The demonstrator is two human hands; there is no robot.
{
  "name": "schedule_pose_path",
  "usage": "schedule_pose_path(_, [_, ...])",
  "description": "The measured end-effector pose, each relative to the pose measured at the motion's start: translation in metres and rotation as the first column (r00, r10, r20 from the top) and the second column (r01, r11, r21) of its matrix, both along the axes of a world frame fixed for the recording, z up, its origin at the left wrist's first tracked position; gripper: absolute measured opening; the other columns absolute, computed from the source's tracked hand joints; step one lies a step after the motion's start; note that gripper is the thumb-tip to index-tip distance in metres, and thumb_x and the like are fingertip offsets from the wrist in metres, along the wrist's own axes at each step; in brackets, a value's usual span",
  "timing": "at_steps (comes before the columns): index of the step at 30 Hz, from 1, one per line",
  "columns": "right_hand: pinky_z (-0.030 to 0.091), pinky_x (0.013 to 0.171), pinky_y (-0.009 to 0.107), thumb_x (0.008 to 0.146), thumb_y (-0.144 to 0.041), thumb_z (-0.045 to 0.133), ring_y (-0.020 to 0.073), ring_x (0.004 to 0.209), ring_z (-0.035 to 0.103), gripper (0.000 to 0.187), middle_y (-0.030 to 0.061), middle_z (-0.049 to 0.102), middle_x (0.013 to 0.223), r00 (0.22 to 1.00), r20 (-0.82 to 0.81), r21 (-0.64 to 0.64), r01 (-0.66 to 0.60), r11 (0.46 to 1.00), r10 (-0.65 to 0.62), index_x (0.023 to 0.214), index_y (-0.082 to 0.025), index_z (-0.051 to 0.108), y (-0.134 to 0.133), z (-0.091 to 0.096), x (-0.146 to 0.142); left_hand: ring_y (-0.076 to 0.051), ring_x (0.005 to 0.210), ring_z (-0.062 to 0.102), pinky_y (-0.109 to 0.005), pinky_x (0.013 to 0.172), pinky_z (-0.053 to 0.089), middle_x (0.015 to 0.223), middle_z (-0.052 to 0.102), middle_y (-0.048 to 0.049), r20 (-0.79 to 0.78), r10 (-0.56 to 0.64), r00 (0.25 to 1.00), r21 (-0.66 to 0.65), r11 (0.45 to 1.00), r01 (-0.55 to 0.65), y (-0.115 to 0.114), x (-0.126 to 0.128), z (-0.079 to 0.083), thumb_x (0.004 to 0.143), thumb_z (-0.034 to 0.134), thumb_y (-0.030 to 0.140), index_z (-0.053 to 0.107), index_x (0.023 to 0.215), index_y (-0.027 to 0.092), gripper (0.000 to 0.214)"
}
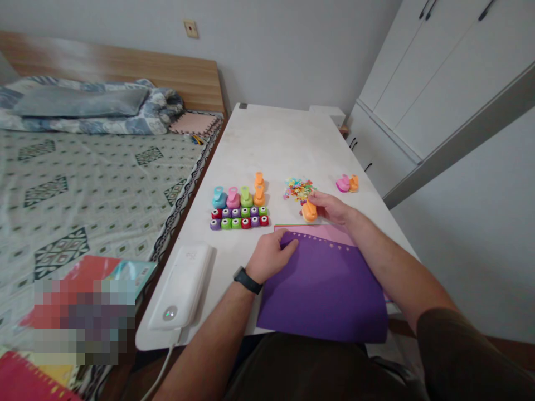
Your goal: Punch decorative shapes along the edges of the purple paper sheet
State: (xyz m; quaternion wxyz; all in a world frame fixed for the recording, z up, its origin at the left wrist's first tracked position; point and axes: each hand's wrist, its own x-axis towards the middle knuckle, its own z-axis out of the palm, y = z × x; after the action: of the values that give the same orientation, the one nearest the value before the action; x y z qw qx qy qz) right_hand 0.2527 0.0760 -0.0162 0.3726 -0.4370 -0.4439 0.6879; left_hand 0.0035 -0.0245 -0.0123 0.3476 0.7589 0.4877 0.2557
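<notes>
My left hand (271, 253) grips a purple sheet of paper (326, 289) by its upper left corner, thumb lying on top. A row of small punched holes runs along that sheet's far edge. Pink paper (321, 231) lies under it. Just beyond the papers, my right hand (328, 207) has its fingers closed on an orange craft punch (309, 211). Behind the punch is a pile of colourful paper confetti (300, 188). What shape the punch cuts cannot be seen.
Left of the confetti stand rows of small punches (241, 218) and larger ones (246, 197). A pink punch (343, 183) and an orange one (354, 183) sit at the right. A white device (181, 287) with a cable lies front left. A bed (108, 184) adjoins the table.
</notes>
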Motion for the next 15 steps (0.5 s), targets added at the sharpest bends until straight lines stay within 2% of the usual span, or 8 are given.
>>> schedule_pose_path(2, [0.055, 0.075, 0.033, 0.075, -0.047, 0.082, 0.0201, 0.079, 0.071, 0.037, 0.0013, 0.071, 0.082, 0.994, 0.003, 0.041, 0.105, 0.994, -0.105, 0.087, -0.022, 0.057, 0.005, -0.007, -0.004, -0.016, 0.062, 0.055, -0.028, 0.059, 0.031, 0.071, 0.065, -0.0016, 0.0, -0.001, 1.0, -0.006, 1.0, 0.001, 0.0, 0.0, 0.0, 0.094, 0.056, 0.044, 0.068, 0.092, 0.018, 0.029])
schedule_pose_path(6, [0.054, 0.07, 0.03, 0.07, -0.047, 0.086, 0.0169, 0.073, 0.066, 0.038, -0.0011, 0.067, 0.076, 0.941, -0.021, 0.122, 0.338, 0.933, -0.338, 0.081, -0.024, 0.057, 0.02, -0.012, 0.004, -0.016, 0.064, 0.056, -0.028, 0.06, 0.032, 0.073, 0.066, -0.0019, 0.002, 0.001, 1.0, -0.022, 1.0, -0.001, 0.0, -0.001, 0.0, 0.094, 0.055, 0.044, 0.069, 0.094, 0.018, 0.029])
schedule_pose_path(11, [0.053, 0.063, 0.03, 0.067, -0.05, 0.088, 0.0156, 0.07, 0.063, 0.041, -0.002, 0.064, 0.075, 0.913, -0.036, 0.16, 0.407, 0.899, -0.407, 0.081, -0.024, 0.06, 0.022, 0.0, 0.033, -0.015, 0.063, 0.054, -0.028, 0.059, 0.031, 0.072, 0.065, -0.0015, -0.023, 0.008, 1.0, -0.006, 1.0, -0.008, 0.0, 0.0, 0.0, 0.094, 0.056, 0.043, 0.068, 0.092, 0.018, 0.028])
schedule_pose_path(15, [0.055, 0.065, 0.03, 0.07, -0.051, 0.087, 0.0158, 0.074, 0.063, 0.039, -0.0014, 0.065, 0.079, 0.897, -0.028, 0.217, 0.436, 0.874, -0.44, 0.081, -0.024, 0.061, 0.017, 0.009, 0.06, -0.015, 0.061, 0.053, -0.028, 0.058, 0.029, 0.069, 0.063, -0.0008, -0.027, 0.007, 1.0, -0.004, 1.0, -0.007, 0.0, 0.001, 0.0, 0.094, 0.056, 0.043, 0.067, 0.091, 0.018, 0.028])
